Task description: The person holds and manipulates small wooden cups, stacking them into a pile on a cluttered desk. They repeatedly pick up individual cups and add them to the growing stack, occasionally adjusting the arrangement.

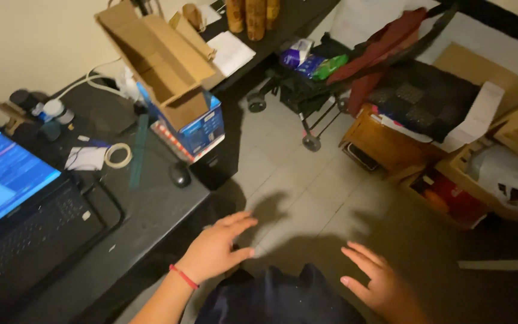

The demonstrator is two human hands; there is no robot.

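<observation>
1. Left hand [216, 247]: empty, fingers spread and flat, hovering past the tabletop [145, 210] edge, over the floor [307, 186]. A red band sits on the wrist.
2. Right hand [374, 281]: also empty, fingers loosely apart, palm down, well apart from the left. Neither hand touches anything.
3. Nearest thing to the left hand: a dark mouse [180, 174], parked near the tabletop corner, likely in reach of the laptop [13, 198].
4. Behind it, a blue box [202, 129] carries an open cardboard box [163, 60], stacked, probably to save room.
5. Tape roll [118, 155] lies flat beside the laptop.
6. Across the floor: a wheeled cart [313, 84] and wooden crates [451, 180].
</observation>
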